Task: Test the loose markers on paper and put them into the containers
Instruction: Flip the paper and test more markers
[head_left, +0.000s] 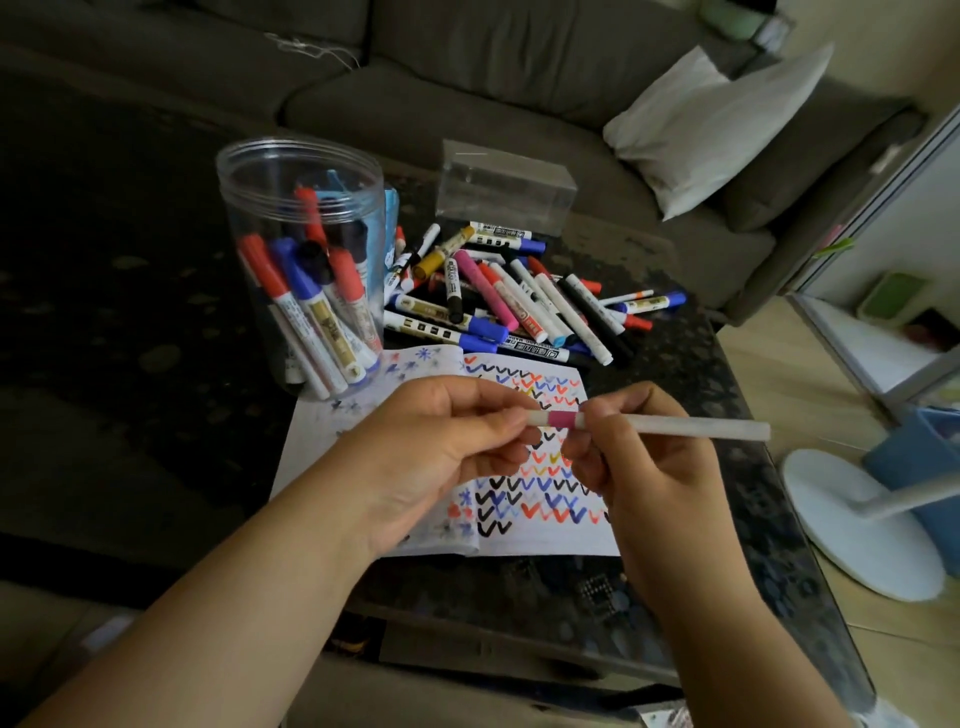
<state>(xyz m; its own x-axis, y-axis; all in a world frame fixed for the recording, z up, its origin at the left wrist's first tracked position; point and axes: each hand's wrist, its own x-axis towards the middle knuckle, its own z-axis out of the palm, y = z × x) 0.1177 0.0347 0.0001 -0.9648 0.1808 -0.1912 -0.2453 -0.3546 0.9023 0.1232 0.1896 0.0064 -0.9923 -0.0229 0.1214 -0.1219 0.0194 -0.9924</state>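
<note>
Both my hands on one white marker (649, 425), mid-frame, above the paper (545, 525).

My left hand (441, 457) pinches its left end beside a pink band; my right hand (639, 467) grips the barrel. Loose markers (514, 296) lie above centre; the clear jar (301, 260), upper left, holds others.

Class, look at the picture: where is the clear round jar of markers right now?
In the head view, the clear round jar stands upright on the left of the dark table, beside the pile of loose markers and touching the paper's far-left corner.

Dark table (727, 395): clear jar (301, 249), clear box (506, 189), loose marker pile (514, 296), scribbled paper (545, 530).
</note>
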